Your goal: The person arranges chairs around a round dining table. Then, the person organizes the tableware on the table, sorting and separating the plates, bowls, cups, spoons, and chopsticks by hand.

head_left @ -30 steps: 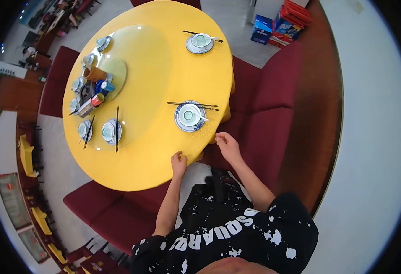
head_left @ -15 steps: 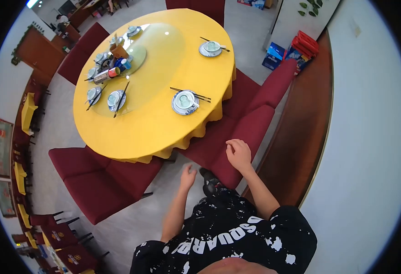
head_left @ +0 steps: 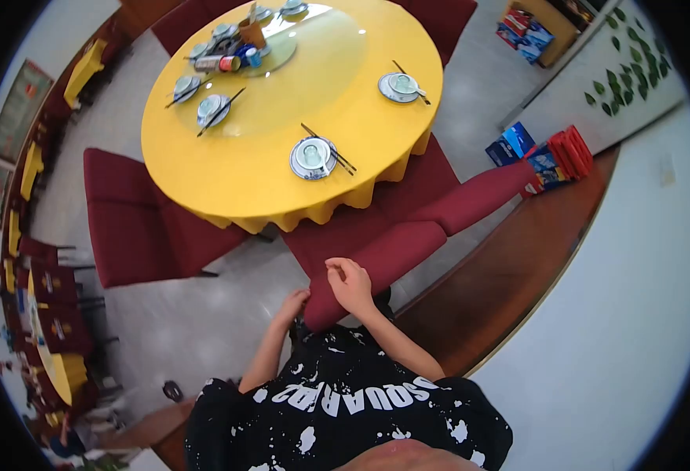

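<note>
A maroon upholstered chair (head_left: pixel 376 271) is right in front of me, its backrest towards my body and its seat against the yellow-clothed round table (head_left: pixel 227 177). My right hand (head_left: pixel 350 286) is over the backrest's top, fingers loosely bent and apart, holding nothing. Whether it touches the fabric I cannot tell. Beside the backrest's left end is my left hand (head_left: pixel 292 306), its fingers loosely extended at the chair's edge with no grip visible. The nearest place setting, a plate with a bowl (head_left: pixel 312 158) and black chopsticks (head_left: pixel 329 149), lies on the table beyond the chair.
Another maroon chair (head_left: pixel 149 212) stands to the left. More settings and a glass turntable (head_left: pixel 313 74) with bottles occupy the table. Blue and red boxes (head_left: pixel 545 161) sit by the wall on the right. A brown wooden ledge (head_left: pixel 470 290) runs along that wall.
My view has turned and I am closer to the chair. Both hands have come to its backrest, the right one over its top and the left one by its end.
</note>
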Demonstrator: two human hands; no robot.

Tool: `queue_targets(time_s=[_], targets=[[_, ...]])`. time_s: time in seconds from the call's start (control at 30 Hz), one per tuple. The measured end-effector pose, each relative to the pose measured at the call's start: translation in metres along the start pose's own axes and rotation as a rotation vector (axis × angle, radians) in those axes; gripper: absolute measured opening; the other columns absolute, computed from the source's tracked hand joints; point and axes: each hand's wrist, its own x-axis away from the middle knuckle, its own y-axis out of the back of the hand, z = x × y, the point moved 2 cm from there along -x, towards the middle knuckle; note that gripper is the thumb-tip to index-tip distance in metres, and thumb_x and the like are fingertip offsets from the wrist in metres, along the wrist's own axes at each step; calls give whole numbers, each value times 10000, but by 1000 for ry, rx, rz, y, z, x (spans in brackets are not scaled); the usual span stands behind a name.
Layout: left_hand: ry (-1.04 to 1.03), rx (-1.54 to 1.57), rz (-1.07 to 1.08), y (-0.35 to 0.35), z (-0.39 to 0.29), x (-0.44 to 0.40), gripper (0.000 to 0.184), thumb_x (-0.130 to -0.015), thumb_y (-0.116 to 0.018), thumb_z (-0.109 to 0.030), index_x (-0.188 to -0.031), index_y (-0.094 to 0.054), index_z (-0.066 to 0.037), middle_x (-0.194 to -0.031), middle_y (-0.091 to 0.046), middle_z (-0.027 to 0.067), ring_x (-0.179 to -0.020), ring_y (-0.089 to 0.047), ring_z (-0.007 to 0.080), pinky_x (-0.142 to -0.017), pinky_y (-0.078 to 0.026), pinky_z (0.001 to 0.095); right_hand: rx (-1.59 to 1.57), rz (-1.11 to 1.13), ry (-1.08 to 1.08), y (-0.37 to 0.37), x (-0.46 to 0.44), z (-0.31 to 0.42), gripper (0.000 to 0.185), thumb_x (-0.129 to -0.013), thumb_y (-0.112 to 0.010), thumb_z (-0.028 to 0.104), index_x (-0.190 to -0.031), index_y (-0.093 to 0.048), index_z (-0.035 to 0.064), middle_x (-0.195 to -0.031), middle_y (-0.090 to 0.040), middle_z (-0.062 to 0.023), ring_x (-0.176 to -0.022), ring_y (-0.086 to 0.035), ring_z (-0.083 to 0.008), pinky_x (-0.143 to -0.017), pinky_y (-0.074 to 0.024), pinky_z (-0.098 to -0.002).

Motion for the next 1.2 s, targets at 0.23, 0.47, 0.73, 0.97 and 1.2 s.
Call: queue_targets(time_s=[0.23, 0.47, 0.73, 0.97, 1.2], targets=[[-77, 2, -227, 21, -47, -34, 413, -937, -565, -342, -1239, -608, -63, -1026, -652, 38, -864, -606, 140, -720, -475, 307, -467, 228, -512, 30, -80, -25, 178, -932, -576, 99, -1060, -675, 26, -931, -708, -56, -782, -633, -103, -671, -496, -245], [-447, 196, -459, 68, -165, -149, 373, -941, -570, -204, -1248, -593, 6, -879, -644, 55, -730, -588, 116, -632, -461, 259, -195, 47, -478, 19, -260, -133, 265, -878, -599, 112, -1096, -684, -12, -971, -717, -107, -833, -659, -160, -737, -513, -285], [-324, 218, -693, 82, -235, -282, 420, -923, -602, -192, -1283, -585, 23, -954, -699, 154, -773, -679, 196, -725, -552, 327, 280, 193, -319, -52, -410, -206, 335, -855, -605, 166, -1123, -695, -15, -1018, -721, -192, -965, -690, -288, -858, -526, -365], [-246, 434, -746, 64, -251, -294, 263, -894, -584, -1, -1138, -649, 71, -919, -682, 129, -782, -692, 200, -626, -633, 340, 353, 343, -294, -67, -408, -205, 246, -871, -660, 151, -1093, -728, 70, -855, -721, -147, -814, -692, -274, -773, -531, -364], [-182, 418, -783, 66, -272, -253, 265, -880, -587, 6, -1127, -660, 69, -879, -669, 111, -745, -692, 190, -642, -634, 322, 308, 354, -290, -65, -405, -173, 237, -868, -662, 131, -1085, -734, 69, -812, -715, -139, -759, -687, -255, -735, -527, -360]])
